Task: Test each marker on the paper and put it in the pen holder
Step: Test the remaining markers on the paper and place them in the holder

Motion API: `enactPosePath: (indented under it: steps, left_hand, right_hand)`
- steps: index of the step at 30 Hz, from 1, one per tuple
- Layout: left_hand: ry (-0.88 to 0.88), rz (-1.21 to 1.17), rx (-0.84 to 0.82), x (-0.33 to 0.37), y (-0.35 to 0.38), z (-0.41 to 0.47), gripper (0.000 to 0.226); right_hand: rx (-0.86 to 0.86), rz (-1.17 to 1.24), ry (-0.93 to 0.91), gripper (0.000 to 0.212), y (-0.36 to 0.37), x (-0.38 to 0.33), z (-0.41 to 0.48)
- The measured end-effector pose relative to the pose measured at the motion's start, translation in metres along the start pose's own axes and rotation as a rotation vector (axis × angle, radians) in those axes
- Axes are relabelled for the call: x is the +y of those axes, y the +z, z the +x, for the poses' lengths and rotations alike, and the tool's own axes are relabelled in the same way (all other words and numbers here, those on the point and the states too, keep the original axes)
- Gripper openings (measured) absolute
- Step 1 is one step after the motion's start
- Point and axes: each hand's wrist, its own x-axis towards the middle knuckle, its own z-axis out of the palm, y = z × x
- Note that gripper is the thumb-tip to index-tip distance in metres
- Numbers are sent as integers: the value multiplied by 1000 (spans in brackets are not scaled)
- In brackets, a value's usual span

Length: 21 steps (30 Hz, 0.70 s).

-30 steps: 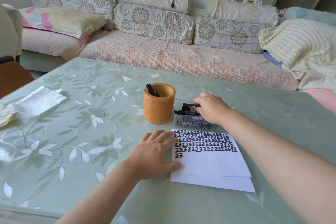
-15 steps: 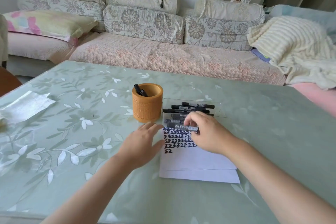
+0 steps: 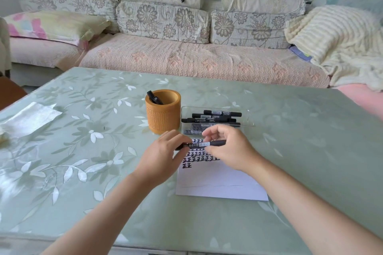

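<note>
Head view: black marker held level just above the written-on top of the paper, long axis left to right. Left end gripped in the curled fingers of the left hand, barrel pinched by the right hand, right end poking out past the thumb. Behind, orange pen holder beside a clear tray of spare markers.
</note>
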Motion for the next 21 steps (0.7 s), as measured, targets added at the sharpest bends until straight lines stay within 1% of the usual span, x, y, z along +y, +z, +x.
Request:
enactPosePath:
  steps: [2,4,6,8,11,14,16,18,21]
  left_hand:
    - [-17,-23,1,2,0,1,9]
    - [-3,-22,-15,5,2,1,7]
    - [24,-29,-34,9,4,1,10]
    - [37,-34,-36,13,4,2,20]
    - [22,-42,11,14,1,5,24]
    - [38,-69,78,13,-5,7,25]
    - [72,-57,73,14,-9,6,35]
    - [128,-6,36,16,-11,5,36]
    - [205,62,-4,18,-10,2,25]
  right_hand:
    - [35,201,63,26,0,-2,1]
    - [36,327,110,17,2,-3,0]
    - [20,388,127,8,5,-4,0]
    - [3,387,112,5,7,-3,1]
    - [-8,237,57,10,5,-1,2]
    - [-73,-93,4,18,2,0,-1]
    - [-137,-270,5,20,2,-1,-5]
    - [-204,-338,3,18,4,-4,-10]
    - [-255,-336,-8,25,6,-7,-16]
